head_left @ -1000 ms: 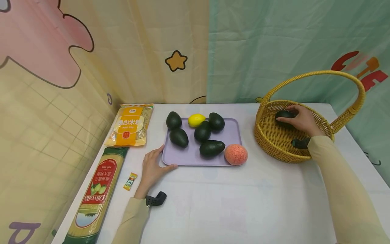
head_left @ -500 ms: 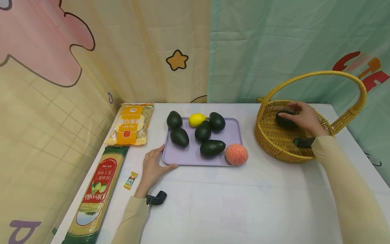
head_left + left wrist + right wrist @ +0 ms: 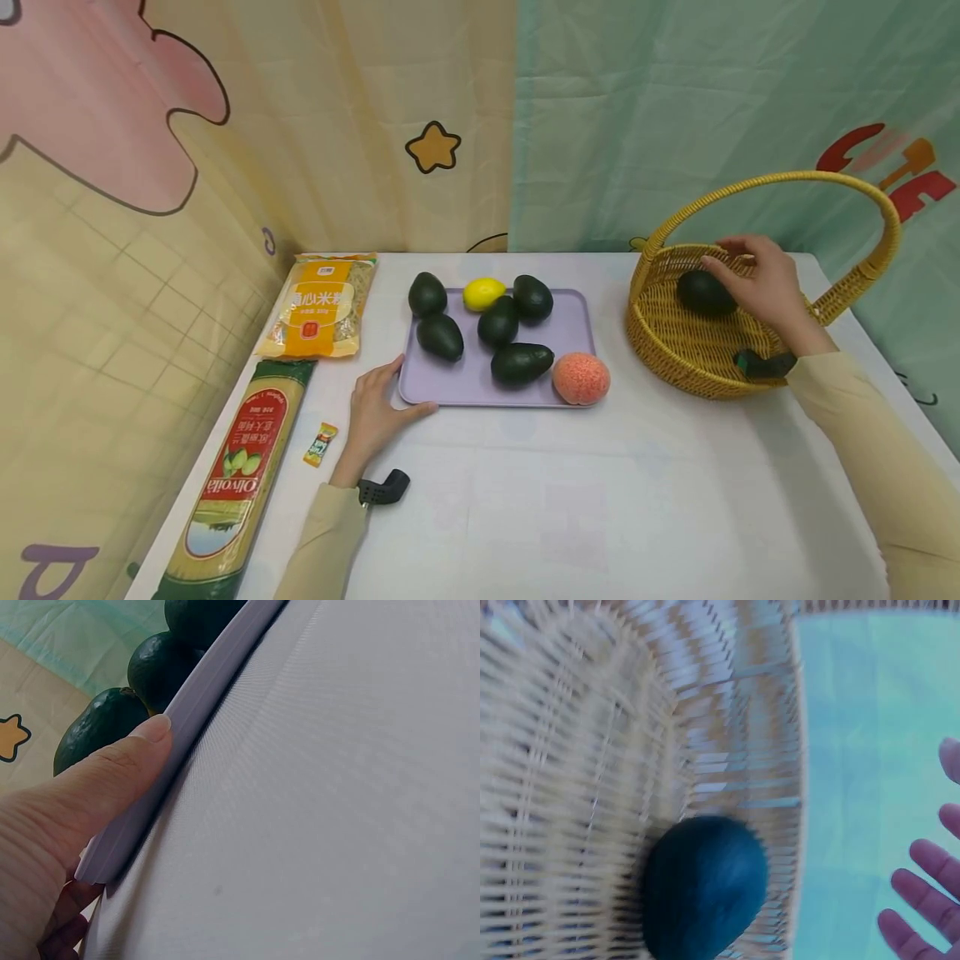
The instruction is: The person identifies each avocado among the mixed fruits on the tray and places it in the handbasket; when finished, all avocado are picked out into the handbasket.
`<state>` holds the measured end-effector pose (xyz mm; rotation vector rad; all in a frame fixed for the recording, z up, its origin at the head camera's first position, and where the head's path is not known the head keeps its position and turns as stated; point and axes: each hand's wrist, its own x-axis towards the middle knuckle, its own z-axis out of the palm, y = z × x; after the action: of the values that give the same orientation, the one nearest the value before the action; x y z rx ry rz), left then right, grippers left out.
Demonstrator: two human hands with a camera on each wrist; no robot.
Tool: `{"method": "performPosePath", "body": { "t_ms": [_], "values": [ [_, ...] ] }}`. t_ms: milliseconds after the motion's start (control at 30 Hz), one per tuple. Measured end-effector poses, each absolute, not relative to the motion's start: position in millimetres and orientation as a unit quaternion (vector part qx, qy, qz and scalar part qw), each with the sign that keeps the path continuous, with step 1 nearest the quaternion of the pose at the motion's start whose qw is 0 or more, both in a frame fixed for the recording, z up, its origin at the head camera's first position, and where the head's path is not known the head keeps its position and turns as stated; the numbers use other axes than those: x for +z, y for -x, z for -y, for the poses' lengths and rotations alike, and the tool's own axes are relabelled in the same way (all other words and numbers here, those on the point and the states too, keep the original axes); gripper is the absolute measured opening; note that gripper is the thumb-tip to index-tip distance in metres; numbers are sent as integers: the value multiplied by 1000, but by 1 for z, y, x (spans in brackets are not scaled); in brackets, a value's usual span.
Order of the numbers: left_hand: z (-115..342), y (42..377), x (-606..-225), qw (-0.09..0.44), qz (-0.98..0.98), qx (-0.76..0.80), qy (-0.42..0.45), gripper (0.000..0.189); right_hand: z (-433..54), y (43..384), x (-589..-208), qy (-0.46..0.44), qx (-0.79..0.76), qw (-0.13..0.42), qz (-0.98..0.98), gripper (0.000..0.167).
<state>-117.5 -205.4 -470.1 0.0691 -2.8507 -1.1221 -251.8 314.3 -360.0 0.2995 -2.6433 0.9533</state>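
Note:
In the head view, my right hand (image 3: 767,282) hovers over the right side of the wicker basket (image 3: 654,354), fingers spread and holding nothing. Inside the basket, an avocado (image 3: 705,293) lies apart from that hand. The right wrist view shows the avocado (image 3: 705,889) against the woven wall, with loose fingertips (image 3: 922,889) at the right edge. My left hand (image 3: 377,419) rests at the near left corner of the lilac tray (image 3: 450,392), its thumb straight along the front rim and its fingers at the left side. On the tray are several avocados (image 3: 522,365), a lemon (image 3: 483,294) and a pinkish-orange round fruit (image 3: 581,378).
A bag of rice noodles (image 3: 315,307) and a long pack of spaghetti (image 3: 236,475) lie along the table's left side. Near the left wrist is a small wrapped candy (image 3: 321,445). The basket's tall handle (image 3: 780,179) arches above the right hand. Curtains hang behind the table.
My right hand has let go of the avocado, leaving it in the basket, and has drawn up and to the right. The left hand stays at the tray corner.

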Motion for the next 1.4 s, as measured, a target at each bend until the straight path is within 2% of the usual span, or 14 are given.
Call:
{"method": "performPosePath", "body": {
  "t_ms": [67,300,500,633,1033,1233,1400],
  "values": [
    [206,118,-471,40,930,-364,-21,96,-308,245,-355,-114,331,186,918,45],
    [206,117,-470,39,930,-365,-22,96,-282,225,-343,-221,321,353,851,31],
    [206,117,-470,39,931,-363,-21,97,-259,211,-338,-284,335,415,797,47],
    [206,117,-470,40,930,-364,-19,97,-243,202,-335,-322,338,417,780,52],
    [205,116,-468,38,930,-365,-20,96,-195,175,-334,-416,354,387,742,43],
    [204,116,-467,38,931,-364,-20,96,-177,174,-339,-459,364,375,719,39],
    [204,116,-466,40,930,-365,-20,96,-165,179,-347,-504,354,345,708,28]
  ]
}}
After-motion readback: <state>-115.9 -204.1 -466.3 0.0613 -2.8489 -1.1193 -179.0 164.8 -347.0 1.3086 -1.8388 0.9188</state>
